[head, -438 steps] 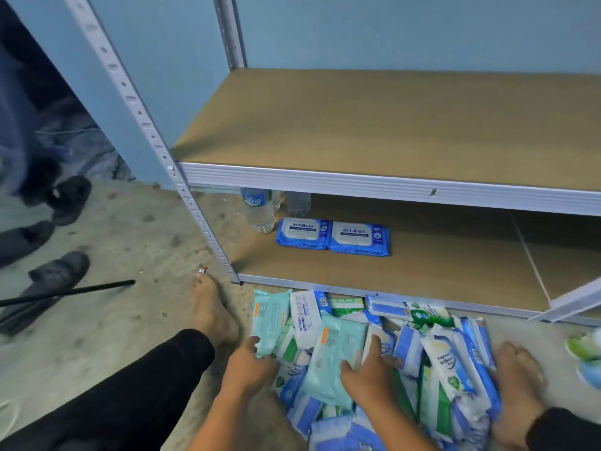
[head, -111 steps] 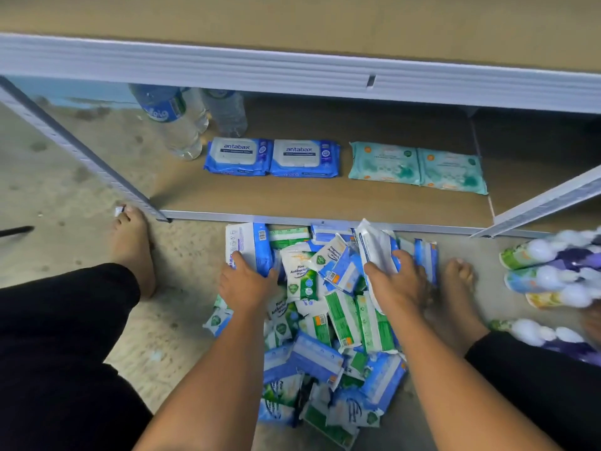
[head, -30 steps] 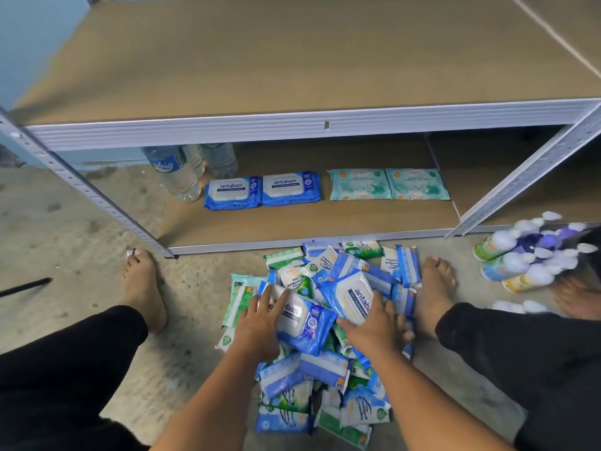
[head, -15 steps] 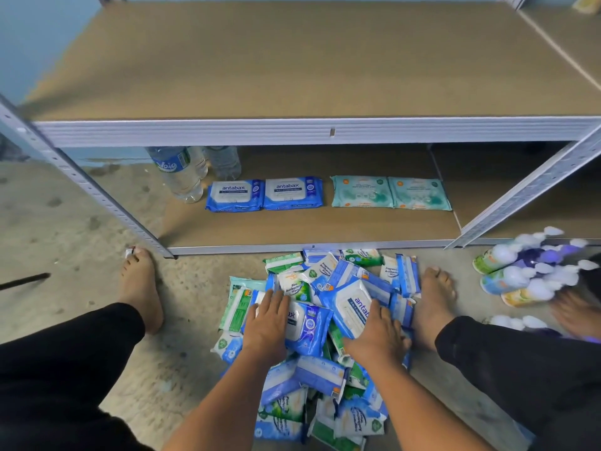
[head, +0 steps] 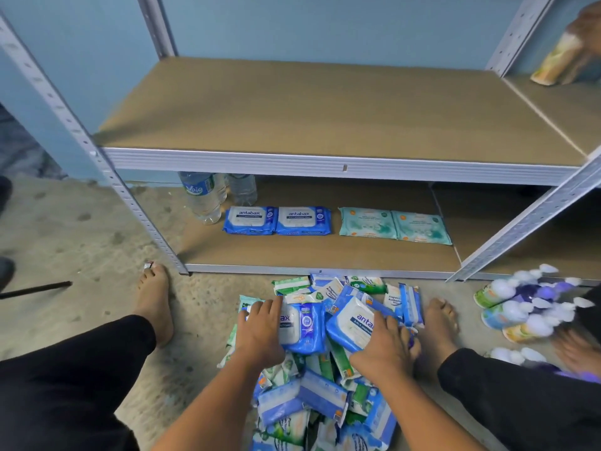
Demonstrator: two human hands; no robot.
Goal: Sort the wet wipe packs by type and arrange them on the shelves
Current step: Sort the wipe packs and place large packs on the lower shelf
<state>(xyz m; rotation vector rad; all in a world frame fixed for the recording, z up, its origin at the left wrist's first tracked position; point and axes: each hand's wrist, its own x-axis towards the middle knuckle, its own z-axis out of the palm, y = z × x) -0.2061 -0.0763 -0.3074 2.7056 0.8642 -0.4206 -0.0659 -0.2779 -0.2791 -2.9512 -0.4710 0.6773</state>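
Observation:
A heap of wet wipe packs (head: 325, 398) lies on the floor between my bare feet. My left hand (head: 260, 330) grips a blue antabax pack (head: 304, 327) at its left side. My right hand (head: 383, 343) grips a second blue antabax pack (head: 351, 320), tilted on the heap. On the bottom shelf (head: 292, 255) two blue antabax packs (head: 276, 220) lie side by side, and to their right two teal packs (head: 395, 225). The middle shelf (head: 309, 109) holds nothing in this bay.
Two water bottles (head: 208, 196) stand at the bottom shelf's back left. Several pump bottles (head: 520, 304) lie on the floor at right, blurred. Another person's hand holds a pack (head: 559, 60) on the neighbouring shelf at top right. Metal uprights (head: 97, 157) frame the bay.
Both hands keep hold of their blue antabax packs on the heap, fingers closing further round them. My view has tilted up, showing more of the middle shelf and the wall.

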